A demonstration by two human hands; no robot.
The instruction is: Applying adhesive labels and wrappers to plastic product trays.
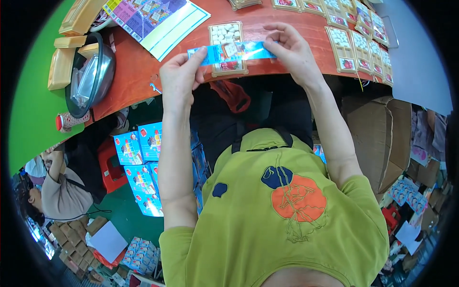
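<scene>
A glossy blue printed strip (258, 49) is stretched between my two hands across a small beige tray (239, 73). My left hand (179, 76) pinches the strip's left end between thumb and fingers. At the other end, my right hand (295, 53) grips it with thumb and forefinger, the other fingers raised. White rounded pieces (225, 32) fill the tray's far part, and a red fruit picture (229, 66) shows at its near end. The strip hides the middle of the tray; whether it touches the tray I cannot tell.
Filled trays (340, 45) stand in rows at the right of the red table (267, 14). Printed sheets (153, 19) lie at the far left, by a dark-rimmed bowl (103, 71) of clear plastic. Blue boxes (143, 184) are stacked beside me. Another person (69, 191) sits at the left.
</scene>
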